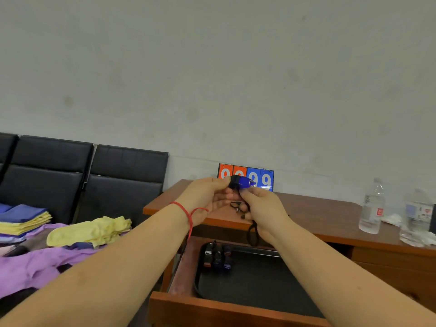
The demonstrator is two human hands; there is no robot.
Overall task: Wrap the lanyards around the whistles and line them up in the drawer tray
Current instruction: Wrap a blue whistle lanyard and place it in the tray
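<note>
While both hands are raised together above the desk, the left hand pinches the wrapped end of a blue whistle between thumb and fingers; black lanyard is wound round that end. Right hand: fingers curled on the lanyard just below the whistle, the loose remainder hanging down as a loop past the wrist toward the drawer. Left wrist: one red string bracelet.

Desk top, beneath the hands: further small dark lanyard parts, detail too small to tell.

Open drawer, below and in front of the hands: one black tray. Tray contents: a row of wrapped whistles, side by side at its far left corner; exact count unclear.

Desk, rear edge against the wall: one flip scoreboard, red and blue cards showing nines, partly covered by the hands.

Desk, right part: two clear water bottles, upright, near each other, with crumpled white paper beside them.

Left of the desk: black padded seats; purple cloth; yellow cloths lying on it; a folded stack of blue and yellow cloths.
</note>
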